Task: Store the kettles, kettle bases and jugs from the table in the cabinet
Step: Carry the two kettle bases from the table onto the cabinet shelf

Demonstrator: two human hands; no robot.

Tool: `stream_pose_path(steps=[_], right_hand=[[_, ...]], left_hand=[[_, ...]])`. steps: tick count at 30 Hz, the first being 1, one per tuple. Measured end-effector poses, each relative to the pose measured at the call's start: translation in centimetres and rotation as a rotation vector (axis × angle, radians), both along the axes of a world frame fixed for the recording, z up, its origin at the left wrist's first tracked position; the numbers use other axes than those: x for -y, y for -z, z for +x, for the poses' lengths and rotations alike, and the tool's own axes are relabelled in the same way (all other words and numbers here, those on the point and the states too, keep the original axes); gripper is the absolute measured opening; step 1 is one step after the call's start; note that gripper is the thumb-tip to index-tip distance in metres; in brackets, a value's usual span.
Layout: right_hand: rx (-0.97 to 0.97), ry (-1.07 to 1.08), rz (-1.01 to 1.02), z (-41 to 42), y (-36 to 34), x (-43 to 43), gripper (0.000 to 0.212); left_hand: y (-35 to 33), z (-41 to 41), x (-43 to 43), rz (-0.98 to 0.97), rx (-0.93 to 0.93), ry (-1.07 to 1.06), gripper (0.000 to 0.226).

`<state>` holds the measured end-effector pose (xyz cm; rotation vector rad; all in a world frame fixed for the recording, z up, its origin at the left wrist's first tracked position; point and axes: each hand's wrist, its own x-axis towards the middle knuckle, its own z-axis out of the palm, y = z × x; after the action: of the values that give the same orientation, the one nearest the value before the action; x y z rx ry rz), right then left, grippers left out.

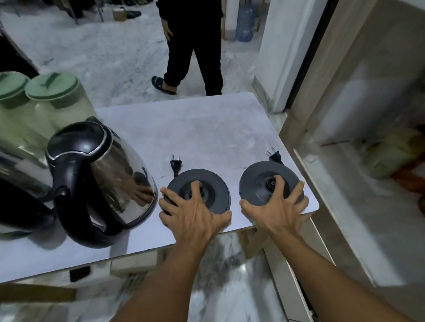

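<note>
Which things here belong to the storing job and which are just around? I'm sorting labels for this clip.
Job: left kettle base under left hand; right kettle base under right hand; kettle; second kettle; two green-lidded jugs; cabinet.
Around: water bottle; bystander; cardboard box.

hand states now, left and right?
Left hand: fingers spread, closed over the left kettle base on the table.
Right hand: same grip, on the right kettle base.
</note>
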<state>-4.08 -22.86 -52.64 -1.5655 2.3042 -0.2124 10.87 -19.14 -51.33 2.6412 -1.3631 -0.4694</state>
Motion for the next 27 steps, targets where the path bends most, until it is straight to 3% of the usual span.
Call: stream_pose_path(steps=[4,9,14,21,27], right_hand=[[-0.038,-0.03,-0.038,-0.7,-0.1,-0.7,0.107],[-0.03,-0.08,-0.035,-1.4,-0.4,-1.7,0.11],[-0.012,-0.121,-0.018,-1.1,-0.8,-3.3,0.111],[-0.011,-0.131,-0.074,-0.8,-3.9,-5.9,0.112],[-0.02,-0.059,-0.192,-2.1,-11.5,-8.9,0.107]], left_hand=[[0.2,0.1,-1.1,-0.022,0.037,0.052,0.09],[0.5,0.8,-2.7,0.138,0.037,0.227,0.125],[0.0,1.3,-4.0,0.065,0.066,0.267,0.104],[-2.8,0.7,-6.1,-0.017,0.077,0.276,0.103],[-11.0,0.8,-7.9,-0.145,0.087,0.307,0.113]])
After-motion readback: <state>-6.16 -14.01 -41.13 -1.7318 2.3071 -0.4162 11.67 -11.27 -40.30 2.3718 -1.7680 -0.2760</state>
